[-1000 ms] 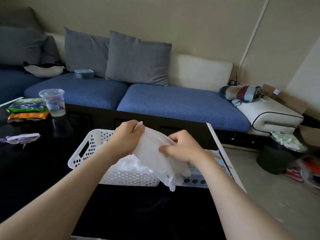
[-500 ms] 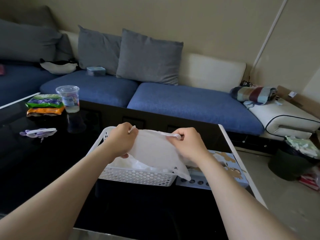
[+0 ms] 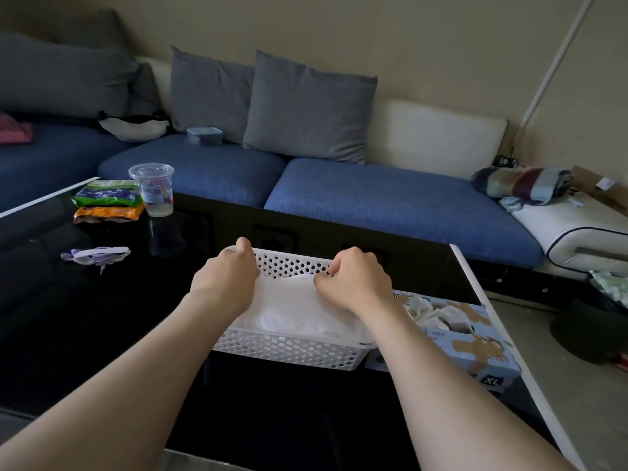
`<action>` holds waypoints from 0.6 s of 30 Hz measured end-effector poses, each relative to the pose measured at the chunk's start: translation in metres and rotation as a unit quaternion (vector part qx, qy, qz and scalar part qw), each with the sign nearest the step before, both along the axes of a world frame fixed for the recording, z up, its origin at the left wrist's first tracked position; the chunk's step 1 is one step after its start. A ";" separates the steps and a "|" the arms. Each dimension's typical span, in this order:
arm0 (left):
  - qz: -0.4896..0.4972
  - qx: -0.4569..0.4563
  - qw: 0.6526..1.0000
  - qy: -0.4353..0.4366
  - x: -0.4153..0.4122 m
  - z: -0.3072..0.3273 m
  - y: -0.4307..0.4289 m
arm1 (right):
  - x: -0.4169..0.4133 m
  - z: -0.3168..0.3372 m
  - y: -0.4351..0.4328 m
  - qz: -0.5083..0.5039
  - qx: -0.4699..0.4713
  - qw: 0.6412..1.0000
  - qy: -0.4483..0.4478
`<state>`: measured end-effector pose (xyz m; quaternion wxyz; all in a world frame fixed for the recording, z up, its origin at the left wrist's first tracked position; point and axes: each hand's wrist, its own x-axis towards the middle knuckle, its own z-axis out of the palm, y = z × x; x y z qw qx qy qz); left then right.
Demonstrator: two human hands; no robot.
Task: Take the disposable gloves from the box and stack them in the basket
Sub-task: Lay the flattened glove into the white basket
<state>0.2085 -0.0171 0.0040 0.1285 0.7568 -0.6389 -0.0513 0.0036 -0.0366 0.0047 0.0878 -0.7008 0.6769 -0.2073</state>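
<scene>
**Glove held flat over the basket, both hands on its far edge**

A white glove (image 3: pixel 292 302) is stretched across the top of the basket (image 3: pixel 289 351), over a pile of more white gloves; how many are in the pile I cannot count. The left hand (image 3: pixel 227 277) and right hand (image 3: pixel 356 283) each have their fingers curled and pinch the glove's far edge, one at either end, knuckles up, close to the basket's far rim. The one basket is white plastic with round holes in its walls and sits on the black glossy table (image 3: pixel 85 334).

Just beside the basket, on the right, lies one pale blue box (image 3: pixel 482 355). Its near end reads "XL" in white on a dark patch. The small print on its top is too fine to read, and brown figures are printed on it. Crumpled white gloves show in the opening on top.

At the table's far left stands one clear plastic cup (image 3: pixel 153 190) with a lid and a label I cannot read. Touching it are two snack packets, stacked, green (image 3: pixel 108 195) over orange (image 3: pixel 108 214), their lettering illegible. Nearer lies one small purple item (image 3: pixel 95 256).

Behind the table runs a blue sofa (image 3: pixel 390 202) with two grey cushions (image 3: pixel 306 107) side by side, one small blue tin (image 3: pixel 204 134) and one rolled striped blanket (image 3: pixel 523 185).
</scene>
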 end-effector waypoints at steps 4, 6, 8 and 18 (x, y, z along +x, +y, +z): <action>-0.001 -0.013 0.999 -0.045 0.003 -0.004 -0.003 | 0.002 0.002 -0.002 0.009 -0.066 0.995 0.081; -0.007 -0.006 0.998 -0.054 0.002 -0.004 -0.004 | 0.001 0.004 -0.002 0.039 -0.097 0.990 0.094; -0.014 0.007 0.997 -0.078 0.001 -0.004 -0.003 | 0.001 0.009 -0.001 0.078 -0.083 0.990 0.077; -0.222 0.174 0.959 0.033 -0.009 -0.013 -0.010 | -0.004 0.034 0.017 0.187 0.298 0.926 0.138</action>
